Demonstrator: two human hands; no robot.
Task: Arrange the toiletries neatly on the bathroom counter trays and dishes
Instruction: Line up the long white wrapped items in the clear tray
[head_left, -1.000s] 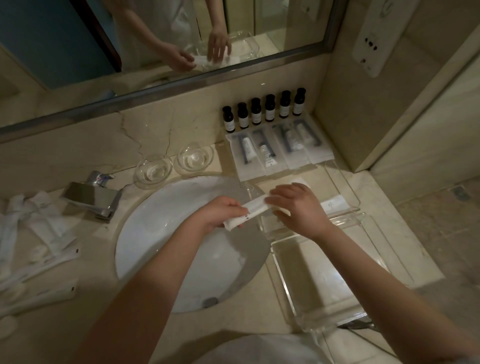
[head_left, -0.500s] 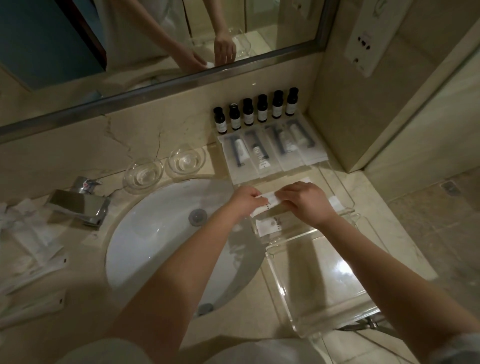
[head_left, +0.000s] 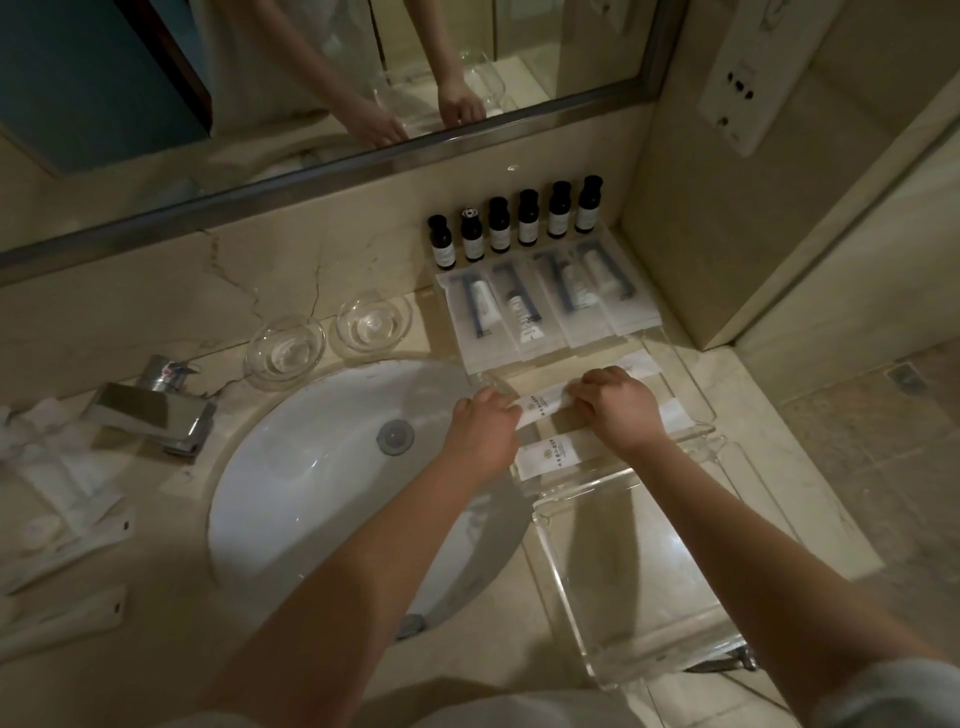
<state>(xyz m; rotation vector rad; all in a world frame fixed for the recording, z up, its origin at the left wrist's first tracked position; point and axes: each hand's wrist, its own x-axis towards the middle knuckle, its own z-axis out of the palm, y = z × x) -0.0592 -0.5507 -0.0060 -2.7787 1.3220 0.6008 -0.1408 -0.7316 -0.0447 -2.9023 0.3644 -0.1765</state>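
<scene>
Several loose sachets (head_left: 67, 478) left of tap (head_left: 156, 410). 2 dishes (head_left: 284, 349) beyond sink (head_left: 322, 467). Left hand (head_left: 483, 431) and right hand (head_left: 618, 410), fingers curled, grip ends of packet (head_left: 540, 404) over far tray (head_left: 693, 431), just beyond second packet (head_left: 550, 457). 6 bottles (head_left: 529, 223) against far wall.

We hold both bare forearms forward and down, nearly parallel. Our left hand (head_left: 483, 434) lies knuckles up, its fingers curled onto one end of a white packet (head_left: 543, 406). Our right hand (head_left: 618, 410) sits just beside it, also knuckles up, fingers curled over the other end. A pale sleeve (head_left: 883, 696) covers the right elbow.
</scene>
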